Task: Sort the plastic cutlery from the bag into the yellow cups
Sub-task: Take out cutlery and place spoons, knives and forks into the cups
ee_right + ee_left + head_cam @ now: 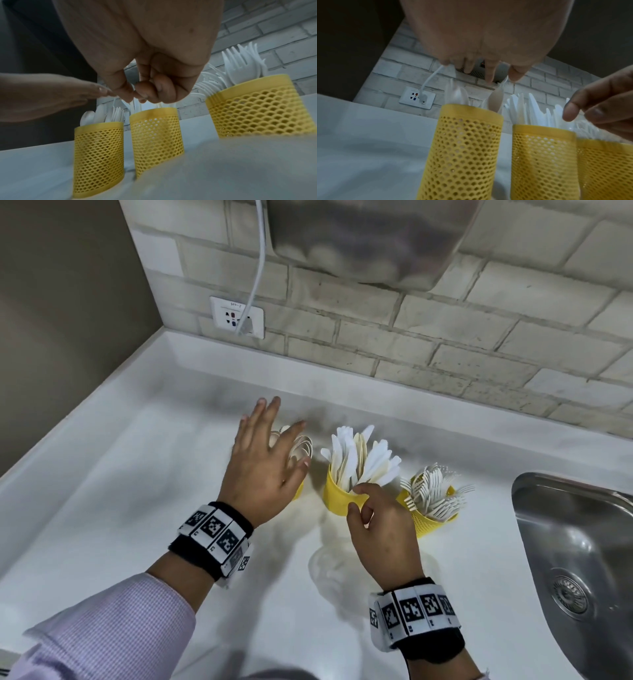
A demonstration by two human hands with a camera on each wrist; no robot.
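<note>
We see three yellow cups [342,498] in a row on the counter [137,508]. Our left hand [263,463] hovers flat, fingers spread, over the 9 o'clock cup of spoons [303,448]. Our right hand [380,529], fingers curled, is at the middle cup's knives [359,457]; whether it grips one, we cannot tell. Forks [435,491] fill the 3 o'clock cup.

I see a white counter [144,508] under my grip, a steel sink [575,542] to its right, and beyond it a brick wall [445,337] with a socket [237,317], a white cable [259,268] and a grey appliance [370,237].
</note>
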